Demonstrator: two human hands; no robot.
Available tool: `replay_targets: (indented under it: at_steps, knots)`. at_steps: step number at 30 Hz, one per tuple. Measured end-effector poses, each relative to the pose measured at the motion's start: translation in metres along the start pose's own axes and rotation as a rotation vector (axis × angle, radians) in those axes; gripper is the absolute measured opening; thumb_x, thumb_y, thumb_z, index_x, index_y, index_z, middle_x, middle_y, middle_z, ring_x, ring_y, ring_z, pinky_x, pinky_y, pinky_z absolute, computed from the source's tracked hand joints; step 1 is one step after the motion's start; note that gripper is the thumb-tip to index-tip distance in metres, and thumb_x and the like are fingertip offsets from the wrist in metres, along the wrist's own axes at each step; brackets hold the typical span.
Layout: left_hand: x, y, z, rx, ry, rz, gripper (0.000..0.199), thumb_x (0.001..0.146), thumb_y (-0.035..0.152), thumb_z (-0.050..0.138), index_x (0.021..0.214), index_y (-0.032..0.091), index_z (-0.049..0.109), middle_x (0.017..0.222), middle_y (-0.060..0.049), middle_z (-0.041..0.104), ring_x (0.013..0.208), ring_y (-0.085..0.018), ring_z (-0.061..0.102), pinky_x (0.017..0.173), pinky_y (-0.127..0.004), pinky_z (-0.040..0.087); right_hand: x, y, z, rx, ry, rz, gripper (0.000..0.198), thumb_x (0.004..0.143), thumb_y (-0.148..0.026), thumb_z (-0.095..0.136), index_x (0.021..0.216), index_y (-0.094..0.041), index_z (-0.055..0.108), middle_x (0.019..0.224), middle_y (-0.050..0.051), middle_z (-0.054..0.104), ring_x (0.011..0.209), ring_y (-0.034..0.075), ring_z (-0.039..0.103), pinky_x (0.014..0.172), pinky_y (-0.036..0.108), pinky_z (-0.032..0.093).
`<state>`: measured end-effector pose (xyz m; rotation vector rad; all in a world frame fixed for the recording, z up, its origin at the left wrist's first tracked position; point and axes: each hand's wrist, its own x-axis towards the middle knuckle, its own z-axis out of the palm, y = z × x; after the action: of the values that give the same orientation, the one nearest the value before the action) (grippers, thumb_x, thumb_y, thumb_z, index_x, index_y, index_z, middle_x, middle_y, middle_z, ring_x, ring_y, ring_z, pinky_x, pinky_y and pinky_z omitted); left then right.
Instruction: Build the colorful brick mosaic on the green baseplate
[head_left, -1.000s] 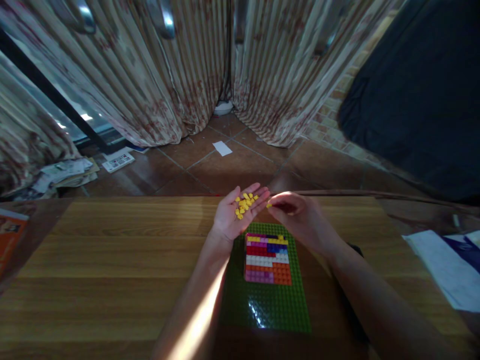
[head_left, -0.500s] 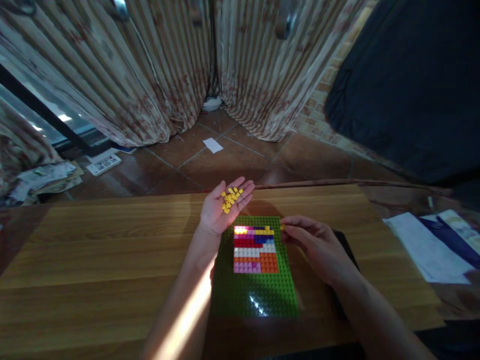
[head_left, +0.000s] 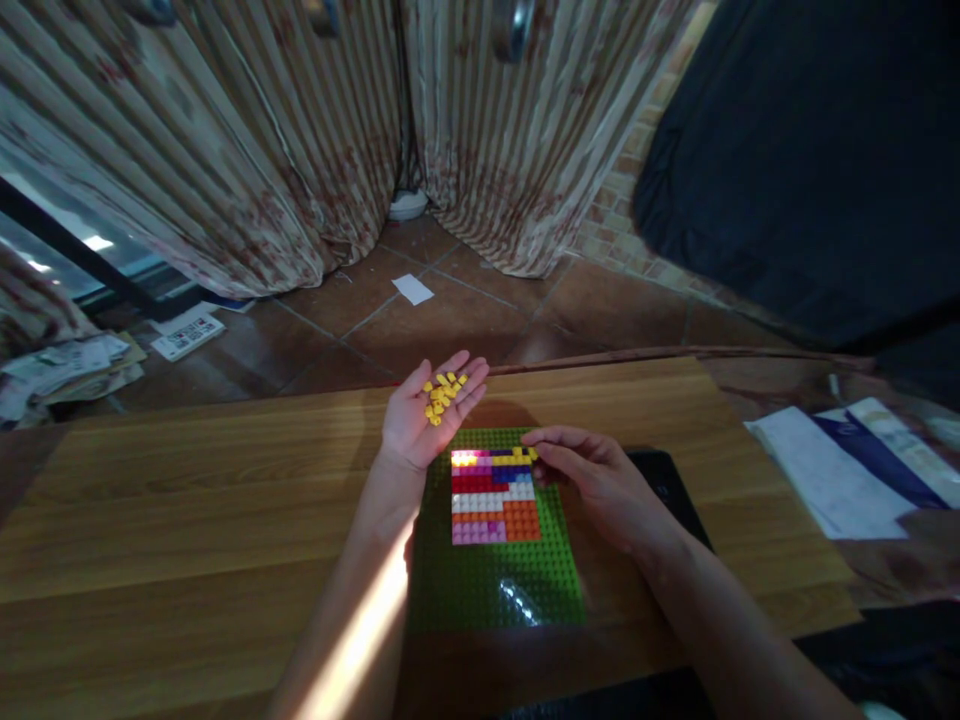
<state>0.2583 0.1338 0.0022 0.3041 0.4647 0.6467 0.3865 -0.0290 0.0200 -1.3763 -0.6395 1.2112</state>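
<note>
My left hand (head_left: 416, 420) is turned palm up beyond the far left edge of a green baseplate (head_left: 495, 595), holding several small yellow toy bricks (head_left: 444, 392) on its palm, the fingers stretched out. On the plate sits a block of rows of coloured bricks (head_left: 480, 504): pink, red, white, orange, blue and yellow. My right hand (head_left: 600, 475) pinches a small yellow brick (head_left: 533, 453) between thumb and fingertips at the far right corner of that block. Whether this brick touches the ones below cannot be made out.
The plate lies on a wooden table (head_left: 187, 520). A black flat object (head_left: 675, 490) lies partly under my right forearm. Past the table are striped curtains (head_left: 300, 150), a tiled floor with a white paper (head_left: 412, 289), and papers (head_left: 832, 480) at the right.
My right hand has moved left with the yellow brick, from beside the baseplate to the far right corner of the brick block. The whole view has shifted slightly; my left hand keeps its pose.
</note>
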Motion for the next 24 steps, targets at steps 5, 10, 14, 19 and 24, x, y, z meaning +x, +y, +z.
replay_targets:
  at_steps: [5,10,14,19,24]
  knots:
    - [0.0004,0.0003,-0.0012,0.000,0.002,0.000,0.048,0.091,0.034,0.038,0.126,0.004,0.051,0.119,-0.020,0.062,0.115,-0.025,0.057,0.096,-0.037,0.045,0.0047,0.0011,0.0019,-0.027,0.008,-0.018,0.018,0.077,-0.035,0.067,0.084,-0.020,0.072,0.068,0.000,0.062,0.059,0.008,0.049,0.057,0.022,0.040]
    - [0.0014,0.0005,-0.0027,-0.002,-0.006,0.004,0.048,0.091,0.034,0.037,0.126,0.004,0.051,0.118,-0.020,0.062,0.114,-0.025,0.057,0.097,-0.037,0.044,0.0053,0.0003,0.0061,-0.094,0.024,-0.038,0.022,0.078,-0.039,0.064,0.079,-0.018,0.069,0.067,0.000,0.060,0.058,0.009,0.047,0.055,0.024,0.038]
    - [0.0012,0.0002,-0.0030,0.003,0.000,0.006,0.047,0.092,0.035,0.037,0.125,0.006,0.053,0.116,-0.019,0.063,0.113,-0.025,0.058,0.097,-0.037,0.044,0.0039,-0.0023,0.0084,-0.127,0.041,-0.048,0.024,0.078,-0.040,0.064,0.072,-0.017,0.066,0.060,-0.001,0.055,0.056,0.009,0.045,0.055,0.024,0.036]
    - [0.0007,0.0001,-0.0027,0.014,-0.003,0.013,0.047,0.092,0.035,0.038,0.122,0.004,0.054,0.114,-0.019,0.064,0.112,-0.025,0.058,0.096,-0.037,0.045,0.0031,-0.0046,0.0087,-0.136,0.039,-0.051,0.025,0.077,-0.040,0.064,0.068,-0.016,0.065,0.056,-0.002,0.053,0.054,0.009,0.044,0.053,0.024,0.035]
    - [0.0007,0.0000,-0.0018,0.026,0.026,0.009,0.047,0.091,0.035,0.037,0.124,0.005,0.054,0.115,-0.019,0.064,0.112,-0.024,0.059,0.096,-0.037,0.045,0.0041,-0.0059,0.0101,-0.180,0.055,-0.075,0.024,0.076,-0.038,0.065,0.067,-0.016,0.066,0.057,-0.002,0.055,0.054,0.009,0.045,0.052,0.023,0.035]
